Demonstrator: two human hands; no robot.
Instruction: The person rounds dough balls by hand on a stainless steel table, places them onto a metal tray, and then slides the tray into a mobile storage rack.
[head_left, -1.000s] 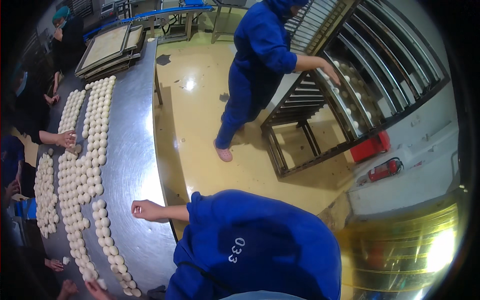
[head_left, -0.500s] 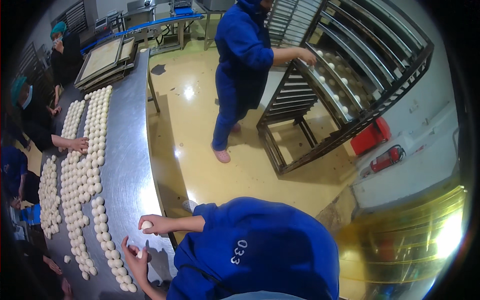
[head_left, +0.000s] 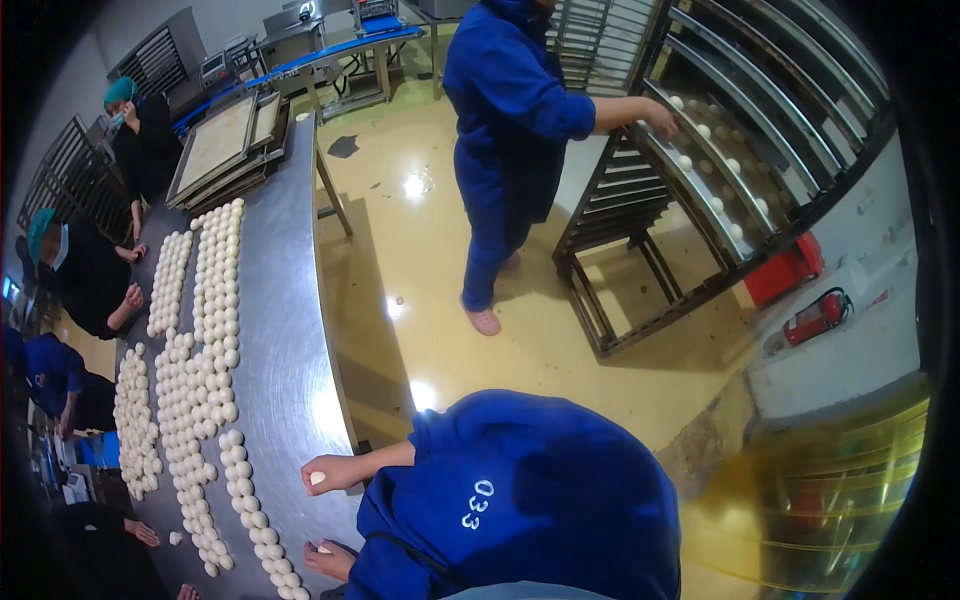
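Note:
My right hand (head_left: pixel 333 474), the farther of the two, is closed round a white dough ball (head_left: pixel 318 478) above the steel table's edge. Nearer to me, my left hand (head_left: pixel 328 560) has curled fingers with a small piece of pale dough (head_left: pixel 323 549) showing between them. Both arms wear blue sleeves. Left of my hands, a long double row of dough balls (head_left: pixel 250 505) runs along the steel table (head_left: pixel 285 330). More dough balls (head_left: pixel 195 385) lie in a wide block beyond that row.
Several co-workers (head_left: pixel 85 280) stand along the table's far side. Stacked trays (head_left: pixel 215 150) rest at its far end. Across the floor, a person in blue (head_left: pixel 510 130) reaches into a tray rack (head_left: pixel 640 250) holding dough balls. A fire extinguisher (head_left: pixel 818 318) is by the right wall.
The view has shifted, so the scene sits further right and lower. My left hand has drawn back toward my body and its fingers have curled in. A co-worker's hand has left the dough rows.

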